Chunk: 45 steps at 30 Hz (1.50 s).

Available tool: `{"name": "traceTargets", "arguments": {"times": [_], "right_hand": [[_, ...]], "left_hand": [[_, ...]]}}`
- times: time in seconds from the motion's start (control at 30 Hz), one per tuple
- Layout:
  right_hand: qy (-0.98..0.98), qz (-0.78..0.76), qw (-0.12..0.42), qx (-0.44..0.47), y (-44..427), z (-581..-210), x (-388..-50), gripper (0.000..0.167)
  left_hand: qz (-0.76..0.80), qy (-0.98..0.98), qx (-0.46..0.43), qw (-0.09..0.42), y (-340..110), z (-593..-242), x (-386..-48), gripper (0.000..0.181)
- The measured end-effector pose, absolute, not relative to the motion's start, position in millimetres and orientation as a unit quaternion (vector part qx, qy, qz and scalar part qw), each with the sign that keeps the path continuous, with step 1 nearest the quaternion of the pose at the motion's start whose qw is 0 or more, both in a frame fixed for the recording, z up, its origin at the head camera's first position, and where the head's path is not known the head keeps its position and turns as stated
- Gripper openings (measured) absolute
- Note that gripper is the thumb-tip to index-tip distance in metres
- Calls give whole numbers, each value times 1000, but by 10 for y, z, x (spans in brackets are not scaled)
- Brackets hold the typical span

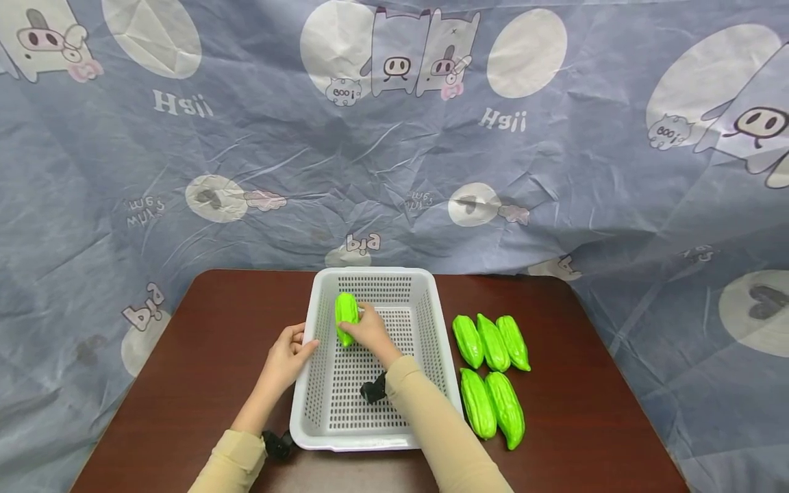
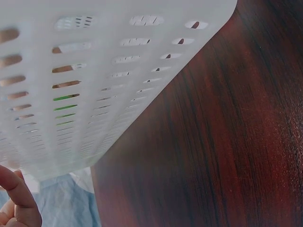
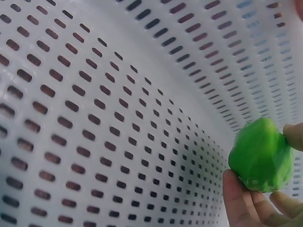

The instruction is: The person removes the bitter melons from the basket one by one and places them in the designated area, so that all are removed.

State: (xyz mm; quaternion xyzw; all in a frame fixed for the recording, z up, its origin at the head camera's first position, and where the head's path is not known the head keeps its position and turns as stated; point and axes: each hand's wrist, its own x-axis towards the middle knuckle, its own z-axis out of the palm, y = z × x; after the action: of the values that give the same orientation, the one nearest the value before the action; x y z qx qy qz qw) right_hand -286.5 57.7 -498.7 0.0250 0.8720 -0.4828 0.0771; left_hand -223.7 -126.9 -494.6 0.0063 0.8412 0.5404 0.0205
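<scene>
A bright green bitter melon [image 1: 346,316] is gripped in my right hand [image 1: 370,332], inside the white perforated basket [image 1: 370,441] near its far left corner. In the right wrist view, thumb and fingers close around the bitter melon [image 3: 262,156] from both sides, above the slotted floor. My left hand [image 1: 287,356] holds the basket's left rim, thumb on top and fingers at the outer side. The left wrist view shows a curled finger [image 2: 20,198] beside the basket's outer wall [image 2: 94,104].
Several more bitter melons [image 1: 493,346] lie in two rows right of the basket. All stand on a dark reddish-brown table [image 1: 573,411]. A blue-grey printed cloth [image 1: 394,150] hangs behind the table's far edge.
</scene>
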Motion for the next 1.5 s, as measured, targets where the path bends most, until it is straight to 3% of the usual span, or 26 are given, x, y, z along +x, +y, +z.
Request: {"name": "traceTargets", "arguments": {"times": [0.7, 1.1, 1.5], "right_hand": [[856, -513, 59, 16, 926, -4479, -2757, 72], [841, -538, 53, 11, 1337, -4327, -2602, 73], [839, -543, 13, 30, 1855, -4135, -2374, 72]], "left_hand": [[537, 843, 3, 23, -1287, -4924, -2250, 55], [537, 843, 6, 25, -1301, -4907, -2231, 55], [538, 842, 4, 28, -1272, -4923, -2228, 54]]}}
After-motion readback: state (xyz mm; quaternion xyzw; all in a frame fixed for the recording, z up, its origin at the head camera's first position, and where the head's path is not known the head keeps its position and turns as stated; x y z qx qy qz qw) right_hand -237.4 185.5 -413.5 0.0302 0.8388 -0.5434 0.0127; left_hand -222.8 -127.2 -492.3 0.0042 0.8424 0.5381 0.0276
